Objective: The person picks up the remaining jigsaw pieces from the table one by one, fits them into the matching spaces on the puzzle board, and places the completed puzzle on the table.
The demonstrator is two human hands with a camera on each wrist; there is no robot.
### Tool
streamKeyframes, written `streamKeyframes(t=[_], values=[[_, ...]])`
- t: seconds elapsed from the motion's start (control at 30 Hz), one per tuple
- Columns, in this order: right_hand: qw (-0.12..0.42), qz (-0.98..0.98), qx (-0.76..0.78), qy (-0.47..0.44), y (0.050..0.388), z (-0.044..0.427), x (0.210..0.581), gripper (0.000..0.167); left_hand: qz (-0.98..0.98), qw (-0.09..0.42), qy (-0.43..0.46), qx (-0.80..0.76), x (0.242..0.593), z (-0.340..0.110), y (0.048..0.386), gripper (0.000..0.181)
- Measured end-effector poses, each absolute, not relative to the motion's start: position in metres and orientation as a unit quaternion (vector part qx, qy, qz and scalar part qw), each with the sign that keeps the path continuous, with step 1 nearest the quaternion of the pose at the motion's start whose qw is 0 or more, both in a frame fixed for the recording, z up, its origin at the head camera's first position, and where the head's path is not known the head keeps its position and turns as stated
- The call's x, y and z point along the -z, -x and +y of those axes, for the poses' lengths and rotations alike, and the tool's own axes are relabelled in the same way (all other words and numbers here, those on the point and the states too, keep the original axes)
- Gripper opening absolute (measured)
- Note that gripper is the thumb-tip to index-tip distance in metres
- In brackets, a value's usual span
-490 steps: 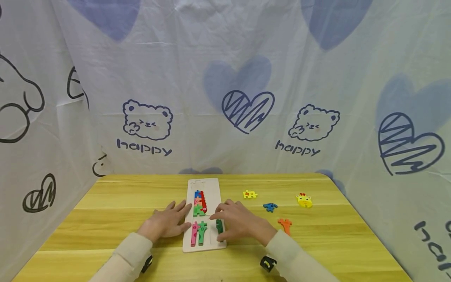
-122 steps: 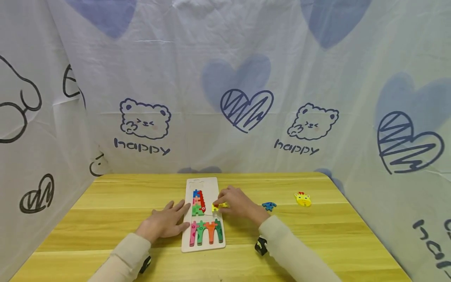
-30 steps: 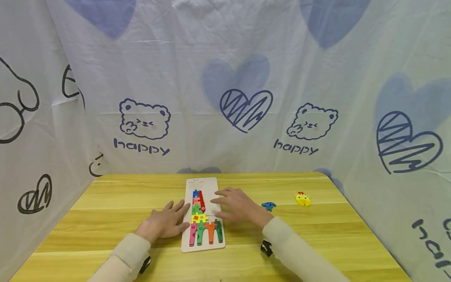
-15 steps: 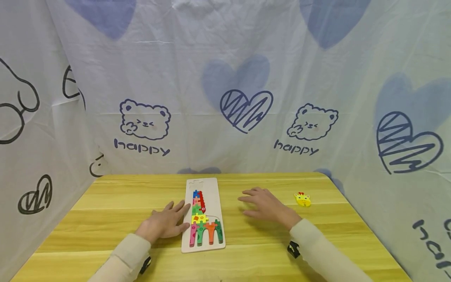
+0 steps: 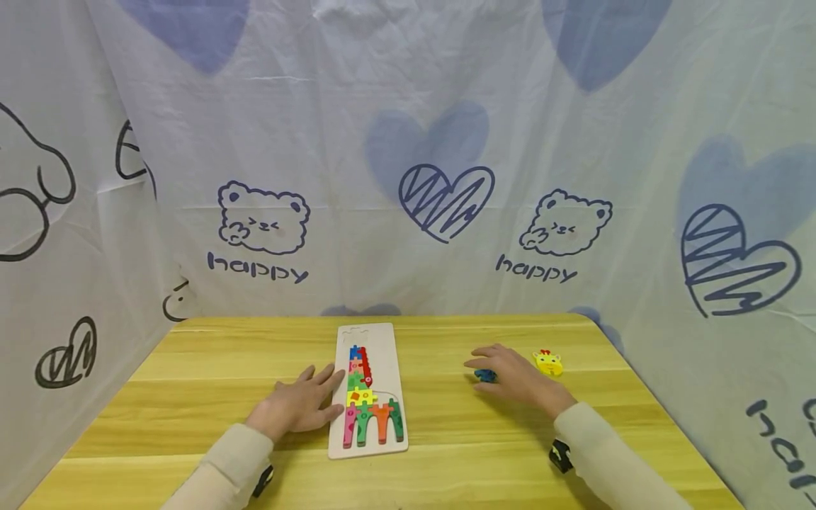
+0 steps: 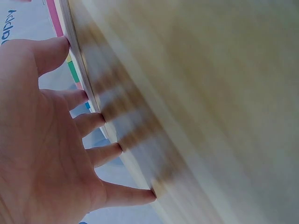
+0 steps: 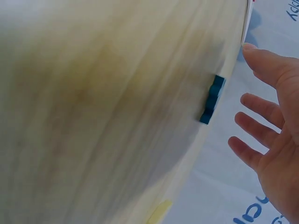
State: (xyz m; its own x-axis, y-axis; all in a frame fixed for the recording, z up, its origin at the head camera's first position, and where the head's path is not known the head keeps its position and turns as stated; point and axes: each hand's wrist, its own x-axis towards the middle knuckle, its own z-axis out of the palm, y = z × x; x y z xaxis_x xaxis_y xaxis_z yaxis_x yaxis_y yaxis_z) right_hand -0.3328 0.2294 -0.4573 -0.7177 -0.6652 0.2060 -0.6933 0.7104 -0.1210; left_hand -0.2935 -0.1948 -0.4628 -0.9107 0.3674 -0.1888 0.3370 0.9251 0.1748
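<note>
A white puzzle board (image 5: 383,354) lies upright to me, holding a giraffe of coloured pieces: a blue, salmon and green neck, a red mane (image 5: 365,365), a yellow body piece (image 5: 361,397) and several legs. My left hand (image 5: 296,405), fingers spread, touches the board's left edge with thumb and fingertips. My right hand (image 5: 518,377) hovers over a blue puzzle piece (image 5: 485,376), partly hidden beneath its fingers. In the right wrist view that blue piece (image 7: 212,100) lies on the table, apart from the relaxed fingers.
A yellow giraffe-head piece (image 5: 548,363) lies just beyond my right hand. The board's outlined recess (image 5: 355,336) is at its far end. All rests on a wooden table (image 5: 210,375), with a printed white curtain (image 5: 357,142) hanging behind and at the sides.
The orange leg and then the yellow body piece were put into the board by my right hand, which has since moved right to the blue piece. My left hand has stayed put.
</note>
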Motion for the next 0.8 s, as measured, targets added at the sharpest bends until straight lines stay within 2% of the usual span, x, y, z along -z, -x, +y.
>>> streamKeyframes(t=[0.8], values=[[0.082,-0.922,-0.090,-0.368,0.344,0.251,0.472,0.032,0.975,0.109,-0.178,-0.073,0.464,-0.195,0.295,0.074]])
